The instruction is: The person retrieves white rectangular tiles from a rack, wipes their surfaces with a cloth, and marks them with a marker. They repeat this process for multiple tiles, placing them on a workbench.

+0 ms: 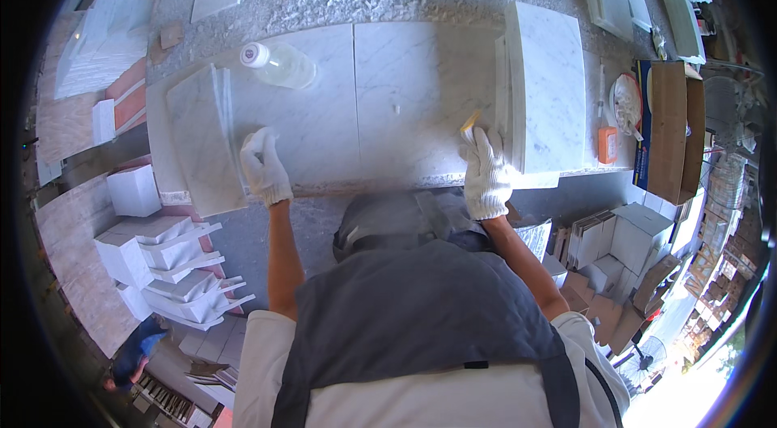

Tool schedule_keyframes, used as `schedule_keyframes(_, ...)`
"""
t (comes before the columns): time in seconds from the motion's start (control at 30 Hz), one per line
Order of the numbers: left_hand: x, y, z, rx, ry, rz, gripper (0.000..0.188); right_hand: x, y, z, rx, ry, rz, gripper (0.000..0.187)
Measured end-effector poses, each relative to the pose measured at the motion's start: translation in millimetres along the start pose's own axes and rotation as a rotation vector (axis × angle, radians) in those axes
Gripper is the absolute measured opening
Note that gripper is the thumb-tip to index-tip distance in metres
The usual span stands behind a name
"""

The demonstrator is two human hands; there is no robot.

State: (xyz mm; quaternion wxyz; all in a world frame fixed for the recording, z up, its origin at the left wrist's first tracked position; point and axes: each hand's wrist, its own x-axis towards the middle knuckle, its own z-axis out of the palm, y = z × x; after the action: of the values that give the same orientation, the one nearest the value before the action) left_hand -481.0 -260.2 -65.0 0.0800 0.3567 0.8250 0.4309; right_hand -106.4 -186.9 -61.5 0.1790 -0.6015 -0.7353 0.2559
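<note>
On the workbench [534, 179] below my feed, two pale, grey-veined slabs lie flat side by side, the left slab [328, 125] and the right slab [425, 88], with a thin dark seam between them. My left hand [265, 167], gloved in white, is half closed with the fingers loosely bent; I see nothing in it, but the palm is hidden from me. My right hand [486, 173], gloved too, appears to pinch a small yellow strip [469, 125] at its fingertips, over the right slab. As for progress, I'd judge the laying out of this pair done and the work on its surface unfinished, since a small white speck [396, 109] lies on the right slab. A leaning pile [194, 133] stands on the left and an upright stack [550, 88] on the right; I can't tell which pieces are finished. Among the containers, I have a clear bottle [290, 67] with a white cap on the left slab, its fill level unclear to me. Beyond the right stack are an orange bottle [607, 145], contents hidden, and an open cardboard box [668, 133] whose inside I can't make out.
</note>
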Motion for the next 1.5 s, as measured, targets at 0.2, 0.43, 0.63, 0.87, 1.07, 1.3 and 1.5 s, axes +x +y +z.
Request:
schedule_keyframes(0.2, -5, 0, 1, 0.035, 0.043, -0.082, 0.02, 16, -13, 10, 0.708, -0.161, 0.095, 0.039)
schedule_keyframes(0.43, -12, -3, -5, -0.029, 0.071, -0.148, 0.021, 111, -12, 32, 0.006, -0.066, -0.109, 0.051)
schedule_keyframes(0.63, -24, -5, -19, -0.269, 0.16, -0.195, 0.02, 128, -33, 62, -0.09, -0.05, -0.434, 0.056)
schedule_keyframes(0.87, -28, 21, -43, -0.231, 0.125, -0.195, 0.022, 234, -54, 73, -0.278, -0.037, -0.051, 0.029)
schedule_keyframes(1.07, -32, 31, -48, -0.243, 0.048, -0.001, 0.019, 104, -137, 116, 0.009, -0.567, -0.612, 0.028)
schedule_keyframes(1.3, -52, 28, -73, -0.108, 0.26, -0.148, 0.021, 179, -80, 55, 0.067, -0.128, -0.529, 0.032)
schedule_keyframes(1.5, -40, 50, -57, -0.256, 0.211, -0.154, 0.023, 130, -90, 93, -0.179, 0.135, -0.743, 0.042)
